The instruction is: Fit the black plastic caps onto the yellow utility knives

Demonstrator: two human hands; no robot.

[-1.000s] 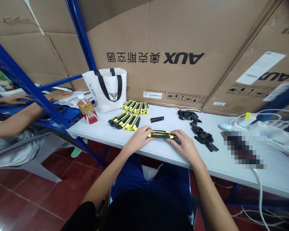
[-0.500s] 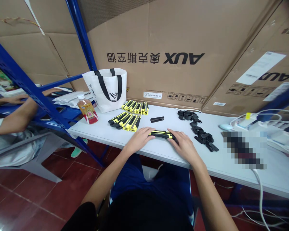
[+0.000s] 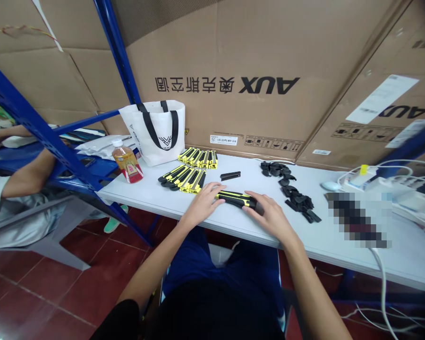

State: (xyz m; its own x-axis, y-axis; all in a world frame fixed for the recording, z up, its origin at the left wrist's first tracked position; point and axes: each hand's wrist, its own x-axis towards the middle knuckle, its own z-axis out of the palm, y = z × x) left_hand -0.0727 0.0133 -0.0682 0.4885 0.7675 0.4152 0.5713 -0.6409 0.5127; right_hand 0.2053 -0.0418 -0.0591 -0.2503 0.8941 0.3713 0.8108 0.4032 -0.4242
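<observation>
A yellow-and-black utility knife (image 3: 233, 197) lies lengthwise between my hands, just over the front part of the white table. My left hand (image 3: 202, 204) has its thumb and fingers closed around the knife's left end. At the right end, my right hand (image 3: 269, 213) grips the dark tail, partly hiding it. Beyond the knife rest two narrow black strips (image 3: 230, 176), side by side. To the left, similar yellow-and-black utility knives (image 3: 184, 178) lie in a row, with a second row of yellow-and-black pieces (image 3: 198, 157) behind it.
Small black plastic parts (image 3: 299, 200) are heaped to the right. A white tote bag (image 3: 159, 134) and a drink bottle (image 3: 127, 163) stand at the left. White chargers and cables (image 3: 368, 182) crowd the right end. Cardboard boxes (image 3: 216, 52) wall the back; another person's arm (image 3: 31, 174) shows at far left.
The knife has rolled slightly between my hands, showing more of its broad side, and its right end tips a little lower. My left fingers have shifted on its left end.
</observation>
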